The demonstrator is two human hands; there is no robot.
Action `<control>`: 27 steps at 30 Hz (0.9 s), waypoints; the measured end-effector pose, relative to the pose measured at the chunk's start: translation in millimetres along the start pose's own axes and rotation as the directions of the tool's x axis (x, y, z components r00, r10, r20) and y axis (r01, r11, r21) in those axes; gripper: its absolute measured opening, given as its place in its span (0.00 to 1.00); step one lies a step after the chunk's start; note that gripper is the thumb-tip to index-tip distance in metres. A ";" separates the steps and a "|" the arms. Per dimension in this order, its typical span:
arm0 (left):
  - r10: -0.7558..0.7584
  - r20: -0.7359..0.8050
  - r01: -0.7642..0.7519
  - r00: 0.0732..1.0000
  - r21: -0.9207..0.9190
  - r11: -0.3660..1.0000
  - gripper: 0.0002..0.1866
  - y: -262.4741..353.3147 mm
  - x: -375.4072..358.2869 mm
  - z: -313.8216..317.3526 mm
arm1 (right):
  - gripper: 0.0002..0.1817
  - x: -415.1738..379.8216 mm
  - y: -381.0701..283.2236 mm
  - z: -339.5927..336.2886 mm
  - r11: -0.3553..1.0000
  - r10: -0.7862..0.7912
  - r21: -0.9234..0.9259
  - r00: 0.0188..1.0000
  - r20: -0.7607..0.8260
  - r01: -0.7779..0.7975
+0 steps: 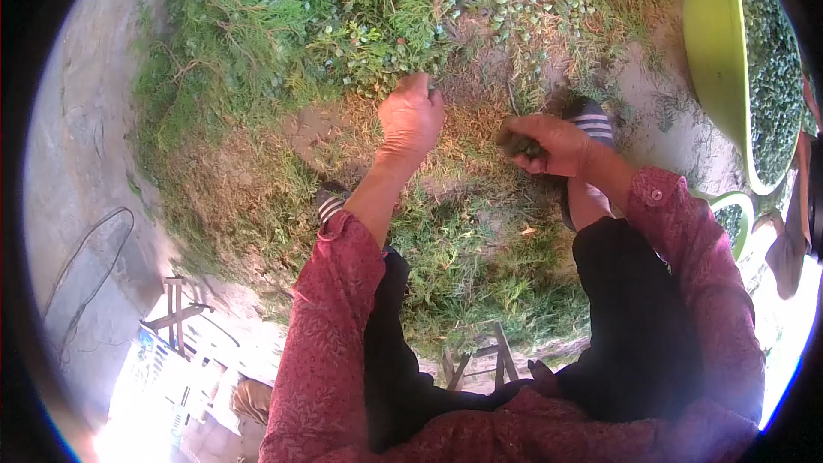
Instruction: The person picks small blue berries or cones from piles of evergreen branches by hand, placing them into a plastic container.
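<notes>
Plainly, our left hand [411, 120] sits at twelve o'clock, its fingers curled inward at the near edge of the leafy branches [249, 34]; we cannot tell whether anything is inside it. Towards two o'clock our right hand [561, 147] is closed around a dark green clump [525, 148], which shows between thumb and fingers. The two hands are apart, with brownish litter [467, 133] on the ground between them.

Around the hands, the branches spread from ten to twelve o'clock, dotted with pale bluish-green cones [364, 39]. Our striped footwear shows at nine o'clock [330, 204] and, beside the right hand, at two [593, 126]. Loose green sprigs [480, 266] lie between our dark trousers [639, 300], and wooden legs [504, 350] stand near five o'clock.

Farther out, at two o'clock, a yellow-green tub [713, 51] is tilted in our view, full of small green pieces [774, 77]. A smaller tub [747, 221] sits at three, just beside a metal blade [783, 264]. Towards nine, a thin cable [83, 244] loops over pale ground [81, 137].
</notes>
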State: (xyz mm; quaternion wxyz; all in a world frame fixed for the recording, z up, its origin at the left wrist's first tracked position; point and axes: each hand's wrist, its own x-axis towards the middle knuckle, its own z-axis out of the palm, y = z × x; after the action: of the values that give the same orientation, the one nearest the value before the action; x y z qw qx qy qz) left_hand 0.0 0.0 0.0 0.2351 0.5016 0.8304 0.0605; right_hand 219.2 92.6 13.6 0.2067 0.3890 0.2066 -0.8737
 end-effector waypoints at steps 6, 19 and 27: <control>0.024 0.029 -0.006 0.999 -0.506 0.862 0.12 47.5 -39.4 -34.0 | 0.19 -7.9 -10.0 16.3 0.957 -0.154 0.234 0.983 -0.100 0.174; 0.321 0.241 -0.198 0.916 -0.425 0.883 0.19 44.4 -53.8 -23.6 | 0.24 -1.4 2.6 15.6 0.974 -0.086 0.219 0.991 0.107 0.061; 0.525 0.116 -0.479 0.843 -0.283 0.831 0.14 46.4 -58.4 -26.1 | 0.23 -11.2 -3.7 34.4 0.981 -0.024 0.190 1.000 -0.018 0.027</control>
State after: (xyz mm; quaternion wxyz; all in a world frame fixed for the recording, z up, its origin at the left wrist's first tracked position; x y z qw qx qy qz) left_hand 48.1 -24.0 57.9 0.3477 0.6735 0.6288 0.1737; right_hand 203.7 79.9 43.9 0.1559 0.4110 0.1285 -0.8890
